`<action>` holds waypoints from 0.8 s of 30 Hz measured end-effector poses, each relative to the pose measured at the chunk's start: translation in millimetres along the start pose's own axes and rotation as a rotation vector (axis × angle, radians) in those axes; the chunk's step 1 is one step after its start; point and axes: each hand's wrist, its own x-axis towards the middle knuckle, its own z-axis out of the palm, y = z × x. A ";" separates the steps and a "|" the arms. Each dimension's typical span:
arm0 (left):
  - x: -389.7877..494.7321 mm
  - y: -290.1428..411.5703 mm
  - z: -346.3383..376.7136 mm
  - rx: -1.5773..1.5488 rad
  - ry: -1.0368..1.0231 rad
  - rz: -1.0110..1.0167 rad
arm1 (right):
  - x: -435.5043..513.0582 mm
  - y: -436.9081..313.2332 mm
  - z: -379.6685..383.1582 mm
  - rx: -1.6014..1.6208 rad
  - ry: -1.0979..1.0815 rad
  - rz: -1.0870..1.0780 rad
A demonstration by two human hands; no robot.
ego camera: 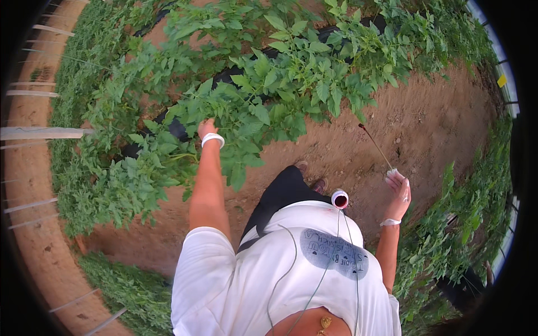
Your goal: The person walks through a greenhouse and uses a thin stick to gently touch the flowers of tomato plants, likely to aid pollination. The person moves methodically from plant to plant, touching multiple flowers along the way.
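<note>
My left hand reaches into the foliage of a tomato plant, a white band around its wrist. Leaves cover its fingertips, so I cannot tell whether it grips a stem. In my right hand, which has a white covering on the fingers and a white band at the wrist, is a thin stick. Its far end is dark red and points towards the plant row, over bare soil. A small white jar with dark red liquid inside hangs at my waist from a cord.
Tomato rows run across the far side, with black plastic mulch showing between leaves. More plants grow at my right. Brown soil lies between the rows. Pale posts line the left rim, and a yellow card is at the right.
</note>
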 end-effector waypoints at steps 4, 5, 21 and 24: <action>5.8 -3.2 -9.5 0.009 -0.049 -0.069 | 5.8 -16.0 9.6 0.000 0.033 0.007; 4.3 -2.5 -12.2 0.020 -0.065 -0.069 | 6.7 -19.8 13.2 0.006 0.039 0.005; -3.4 65.9 -5.0 1.477 -0.200 0.699 | 8.2 -61.1 38.3 -0.046 0.045 -0.045; 4.6 56.9 -0.2 1.456 -0.243 0.656 | 7.8 -63.3 39.7 -0.041 0.044 -0.076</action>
